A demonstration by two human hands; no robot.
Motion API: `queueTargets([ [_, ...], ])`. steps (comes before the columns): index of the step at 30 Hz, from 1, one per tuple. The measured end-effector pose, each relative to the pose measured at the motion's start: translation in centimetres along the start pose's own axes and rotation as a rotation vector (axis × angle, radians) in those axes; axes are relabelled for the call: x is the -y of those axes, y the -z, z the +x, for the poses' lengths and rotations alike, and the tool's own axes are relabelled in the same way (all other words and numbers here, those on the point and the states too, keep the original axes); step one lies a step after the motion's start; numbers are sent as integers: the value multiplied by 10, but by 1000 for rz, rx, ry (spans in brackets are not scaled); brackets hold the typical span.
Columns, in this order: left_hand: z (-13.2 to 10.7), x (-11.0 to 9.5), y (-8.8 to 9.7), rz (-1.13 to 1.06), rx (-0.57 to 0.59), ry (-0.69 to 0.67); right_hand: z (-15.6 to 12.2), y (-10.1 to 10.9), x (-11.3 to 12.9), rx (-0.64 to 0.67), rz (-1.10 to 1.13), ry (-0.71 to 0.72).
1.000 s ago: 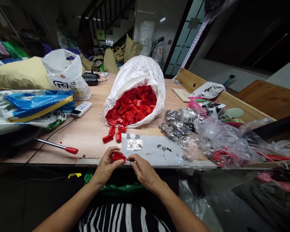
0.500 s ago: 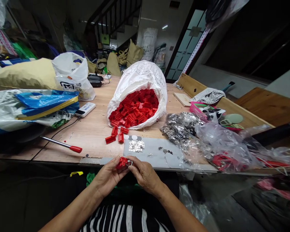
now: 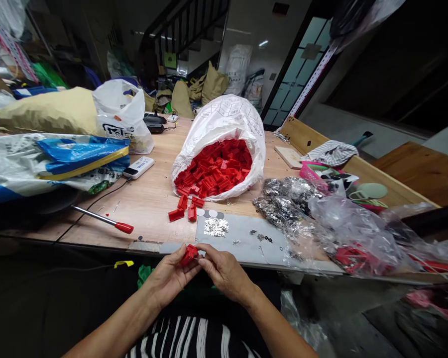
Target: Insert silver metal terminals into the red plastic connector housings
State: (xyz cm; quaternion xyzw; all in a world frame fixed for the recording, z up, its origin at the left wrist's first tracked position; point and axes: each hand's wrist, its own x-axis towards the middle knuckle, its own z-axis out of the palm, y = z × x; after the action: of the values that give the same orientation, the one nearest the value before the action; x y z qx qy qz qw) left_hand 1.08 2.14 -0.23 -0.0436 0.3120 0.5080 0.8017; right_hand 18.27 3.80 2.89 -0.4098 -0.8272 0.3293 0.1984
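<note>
My left hand (image 3: 168,278) holds a small red plastic part (image 3: 189,255) just in front of the table edge. My right hand (image 3: 226,272) meets it from the right, with its thumb and fingertips pinched on a tiny metal piece (image 3: 201,254) against the red part. The metal piece is mostly hidden by the fingers. Beyond my hands lies a grey sheet (image 3: 242,243) with a patch of small silver pieces (image 3: 215,227). Several loose red parts (image 3: 182,209) sit by its far edge, below a white woven sack (image 3: 224,119) spilling many more red parts (image 3: 213,169).
On the wooden table (image 3: 145,209) lie a red-handled screwdriver (image 3: 104,219) and a white remote (image 3: 138,167). Clear bags of silver clips (image 3: 283,199) and red parts (image 3: 358,243) fill the right side. Sacks and bags (image 3: 56,112) crowd the left and back.
The whole view has shifted right and slightly down as my head turned. My hands have drawn closer together around the red part, which sits more upright now.
</note>
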Motion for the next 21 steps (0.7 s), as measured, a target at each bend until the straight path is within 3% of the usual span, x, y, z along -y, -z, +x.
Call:
queueTargets([
  [14,-2,5,0,-51,-2,-16,1,-5,-4,-28,-18,-44],
  [21,-2,3,0,-62,-15,8,-2,-3,-2,19,-63,-21],
])
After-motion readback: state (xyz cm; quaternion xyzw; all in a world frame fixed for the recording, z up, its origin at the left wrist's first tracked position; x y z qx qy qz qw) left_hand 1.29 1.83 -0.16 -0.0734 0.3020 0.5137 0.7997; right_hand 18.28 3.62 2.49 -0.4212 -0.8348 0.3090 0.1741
